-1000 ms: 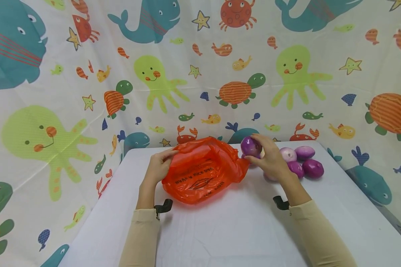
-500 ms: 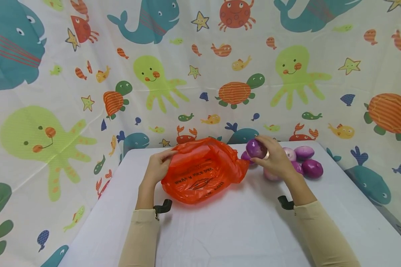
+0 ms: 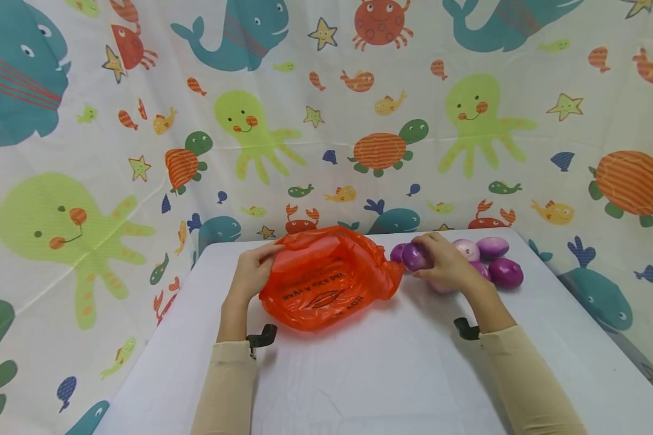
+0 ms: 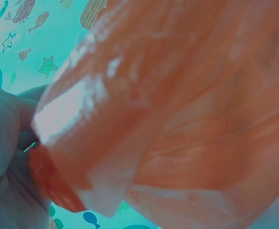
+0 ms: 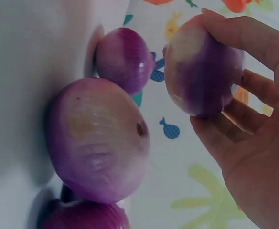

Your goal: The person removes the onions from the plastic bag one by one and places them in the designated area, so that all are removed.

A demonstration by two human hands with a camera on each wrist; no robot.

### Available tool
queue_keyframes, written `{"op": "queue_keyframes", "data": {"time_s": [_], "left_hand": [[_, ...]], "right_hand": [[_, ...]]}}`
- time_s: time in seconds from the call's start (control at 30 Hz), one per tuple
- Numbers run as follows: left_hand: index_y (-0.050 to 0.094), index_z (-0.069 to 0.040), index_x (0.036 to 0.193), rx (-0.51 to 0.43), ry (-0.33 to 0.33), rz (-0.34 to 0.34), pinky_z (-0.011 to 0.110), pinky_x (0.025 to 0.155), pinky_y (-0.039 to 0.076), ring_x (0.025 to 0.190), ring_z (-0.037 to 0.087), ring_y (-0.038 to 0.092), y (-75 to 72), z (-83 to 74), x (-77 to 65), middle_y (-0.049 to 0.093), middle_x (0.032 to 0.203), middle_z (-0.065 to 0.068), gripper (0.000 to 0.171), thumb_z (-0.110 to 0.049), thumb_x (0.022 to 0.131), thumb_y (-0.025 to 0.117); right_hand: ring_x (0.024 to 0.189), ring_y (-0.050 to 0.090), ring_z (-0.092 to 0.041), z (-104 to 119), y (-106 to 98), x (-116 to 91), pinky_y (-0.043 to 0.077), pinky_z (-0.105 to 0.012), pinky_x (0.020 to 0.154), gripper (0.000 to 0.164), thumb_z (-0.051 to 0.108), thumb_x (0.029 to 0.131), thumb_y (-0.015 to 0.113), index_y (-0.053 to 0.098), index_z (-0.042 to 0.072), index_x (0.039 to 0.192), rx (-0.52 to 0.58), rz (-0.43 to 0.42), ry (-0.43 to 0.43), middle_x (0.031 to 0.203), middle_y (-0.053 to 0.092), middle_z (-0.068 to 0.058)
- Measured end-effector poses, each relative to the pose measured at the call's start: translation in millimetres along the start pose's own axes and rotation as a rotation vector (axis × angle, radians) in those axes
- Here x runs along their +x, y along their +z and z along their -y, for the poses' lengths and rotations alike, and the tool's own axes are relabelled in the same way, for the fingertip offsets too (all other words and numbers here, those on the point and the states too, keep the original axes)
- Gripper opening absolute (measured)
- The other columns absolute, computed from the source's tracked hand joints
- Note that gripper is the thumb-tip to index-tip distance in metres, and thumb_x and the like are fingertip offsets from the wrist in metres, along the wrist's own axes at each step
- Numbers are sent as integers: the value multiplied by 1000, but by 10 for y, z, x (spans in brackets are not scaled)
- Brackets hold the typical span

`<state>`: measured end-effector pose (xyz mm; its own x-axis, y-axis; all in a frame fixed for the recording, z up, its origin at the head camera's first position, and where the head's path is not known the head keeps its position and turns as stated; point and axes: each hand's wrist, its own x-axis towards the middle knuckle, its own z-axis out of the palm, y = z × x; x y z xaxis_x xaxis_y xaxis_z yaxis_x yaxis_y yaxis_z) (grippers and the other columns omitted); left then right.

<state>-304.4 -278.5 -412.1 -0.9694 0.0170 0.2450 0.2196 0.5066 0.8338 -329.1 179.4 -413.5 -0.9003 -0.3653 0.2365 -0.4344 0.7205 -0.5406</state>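
My left hand (image 3: 252, 270) grips the left edge of a red plastic bag (image 3: 326, 284) with dark printed lettering on its front. The left wrist view shows the crinkled bag filling most of the picture beside the fingers. To the right of the bag, my right hand (image 3: 447, 264) holds a purple onion (image 3: 416, 257) between thumb and fingers. That onion appears raised off the table in the right wrist view, apart from a large pale purple onion (image 5: 99, 140) and a smaller onion (image 5: 124, 60). The bag's inside cannot be made out.
Several onions sit at the back right, among them a dark purple one (image 3: 505, 273) and a lighter one (image 3: 492, 247). They stand on a white-covered table (image 3: 348, 374). A curtain (image 3: 315, 139) printed with sea animals rises behind it.
My right hand has lowered the onion towards the table, right of the bag, after shifting slightly right. The left hand keeps its hold on the bag, which stays almost still.
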Motion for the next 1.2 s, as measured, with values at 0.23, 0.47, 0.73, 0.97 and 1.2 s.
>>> {"op": "queue_keyframes", "data": {"time_s": [0.23, 0.47, 0.73, 0.97, 1.2], "left_hand": [[70, -19, 138, 22, 7, -22, 52, 98, 59, 120, 35, 68, -55, 0, -15, 65, 143, 10, 35, -16, 107, 53], [69, -18, 138, 7, 1, -33, 53, 98, 59, 120, 36, 68, -92, 14, -16, 64, 144, 11, 36, -16, 106, 53], [70, -15, 137, 36, 25, -63, 51, 98, 59, 122, 37, 67, -103, 41, -5, 63, 146, 11, 36, -11, 106, 52], [69, -15, 138, 32, 25, -57, 53, 100, 58, 126, 41, 65, -98, 43, -3, 62, 148, 12, 37, -11, 106, 51], [70, -14, 136, 41, 37, -63, 52, 100, 58, 126, 40, 65, -94, 13, -10, 63, 147, 12, 36, -10, 106, 51]], "right_hand": [[130, 51, -40, -18, 98, 14, 49, -67, 106, 72, 16, 81, 88, 55, 7, 145, -49, 42, -52, 141, 55, -18], [131, 52, -40, -22, 169, 15, 53, -65, 103, 72, 13, 81, 87, 56, 10, 145, -52, 75, -42, 142, 55, -18], [131, 53, -42, -33, 219, 5, 53, -67, 101, 75, 13, 80, 88, 55, 12, 147, -41, 97, -18, 143, 52, -19], [131, 53, -41, -59, 288, 3, 53, -67, 102, 78, 15, 78, 90, 56, 13, 148, -62, 116, -26, 143, 53, -19], [134, 52, -42, -72, 366, 2, 51, -67, 104, 76, 15, 78, 91, 58, 12, 146, -74, 130, -24, 146, 53, -19]]}}
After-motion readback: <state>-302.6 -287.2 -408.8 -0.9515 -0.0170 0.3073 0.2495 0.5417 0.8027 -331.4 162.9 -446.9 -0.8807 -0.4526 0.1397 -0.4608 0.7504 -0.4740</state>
